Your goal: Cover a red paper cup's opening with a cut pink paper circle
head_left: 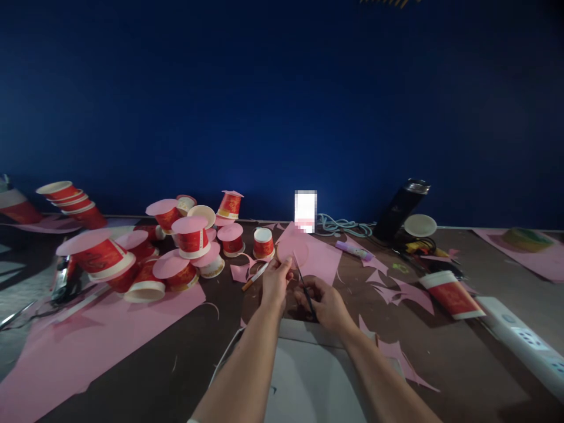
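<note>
My left hand (277, 282) pinches the lower left edge of a round pink paper piece (293, 251) near the middle of the view. In my right hand (321, 298) is a pair of dark-handled scissors (305, 288), its blades pointing up and left against the paper disc. Behind the disc lies a larger pink sheet (324, 258). A brown and white pen-like stick (254, 277) rests just left of my left hand. Part of my left fingers is hidden behind the paper.
Red paper cups (191, 242), several topped with pink discs, crowd the left. Pink scraps (412, 294), a glue tube (353, 251), a black bottle (399, 211), a tilted cup (452, 294) and a power strip (520, 341) lie right. A grey-white box (312, 376) sits beneath my forearms.
</note>
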Motion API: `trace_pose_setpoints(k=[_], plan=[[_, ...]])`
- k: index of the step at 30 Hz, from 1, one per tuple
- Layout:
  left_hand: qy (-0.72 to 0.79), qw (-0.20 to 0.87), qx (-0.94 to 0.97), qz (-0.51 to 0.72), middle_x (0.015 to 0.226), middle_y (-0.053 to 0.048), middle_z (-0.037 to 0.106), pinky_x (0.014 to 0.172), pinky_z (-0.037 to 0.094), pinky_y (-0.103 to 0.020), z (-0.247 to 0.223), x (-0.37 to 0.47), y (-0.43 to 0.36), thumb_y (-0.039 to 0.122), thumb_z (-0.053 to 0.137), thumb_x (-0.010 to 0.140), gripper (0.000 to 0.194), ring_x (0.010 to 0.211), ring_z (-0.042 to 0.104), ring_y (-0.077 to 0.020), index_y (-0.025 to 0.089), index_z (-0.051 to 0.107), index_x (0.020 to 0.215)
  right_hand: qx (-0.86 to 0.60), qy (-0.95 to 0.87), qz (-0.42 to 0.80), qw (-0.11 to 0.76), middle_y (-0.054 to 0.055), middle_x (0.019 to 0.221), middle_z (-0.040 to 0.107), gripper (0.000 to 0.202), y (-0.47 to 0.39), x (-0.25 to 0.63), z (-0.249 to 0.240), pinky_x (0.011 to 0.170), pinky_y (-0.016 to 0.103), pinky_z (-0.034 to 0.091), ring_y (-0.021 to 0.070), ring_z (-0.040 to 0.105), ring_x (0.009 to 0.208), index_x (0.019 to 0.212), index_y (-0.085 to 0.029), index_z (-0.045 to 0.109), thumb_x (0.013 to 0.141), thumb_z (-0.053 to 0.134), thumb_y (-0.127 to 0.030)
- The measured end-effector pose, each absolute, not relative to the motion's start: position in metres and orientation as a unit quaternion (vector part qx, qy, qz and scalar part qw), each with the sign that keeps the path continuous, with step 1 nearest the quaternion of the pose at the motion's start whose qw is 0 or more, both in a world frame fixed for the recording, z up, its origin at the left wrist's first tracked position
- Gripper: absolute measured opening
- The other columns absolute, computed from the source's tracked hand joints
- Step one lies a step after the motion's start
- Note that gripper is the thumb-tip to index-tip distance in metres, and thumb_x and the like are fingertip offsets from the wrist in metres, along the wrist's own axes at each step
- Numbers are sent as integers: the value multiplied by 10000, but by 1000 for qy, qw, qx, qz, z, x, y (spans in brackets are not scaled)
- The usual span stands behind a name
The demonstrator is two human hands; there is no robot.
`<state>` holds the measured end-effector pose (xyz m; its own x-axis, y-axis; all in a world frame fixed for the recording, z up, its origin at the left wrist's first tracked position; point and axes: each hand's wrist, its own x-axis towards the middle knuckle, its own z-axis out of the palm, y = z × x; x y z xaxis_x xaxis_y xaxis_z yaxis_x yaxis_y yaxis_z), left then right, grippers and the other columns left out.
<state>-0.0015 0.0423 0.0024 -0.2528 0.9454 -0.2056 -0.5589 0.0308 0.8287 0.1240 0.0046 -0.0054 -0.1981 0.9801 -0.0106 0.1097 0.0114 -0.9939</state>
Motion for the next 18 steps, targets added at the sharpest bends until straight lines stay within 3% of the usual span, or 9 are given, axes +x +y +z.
trace_pose_setpoints(k=[18], plan=[[451,572,231,645,556,60,512,491,351,-178,3,-2,44,381,757,553,343,482,433,-37,154,527,667,-467,-596,522,393,-50,593,489,265,3,124,-2,475,211,334,88,418,509,902,-186,572,723,656,-362]])
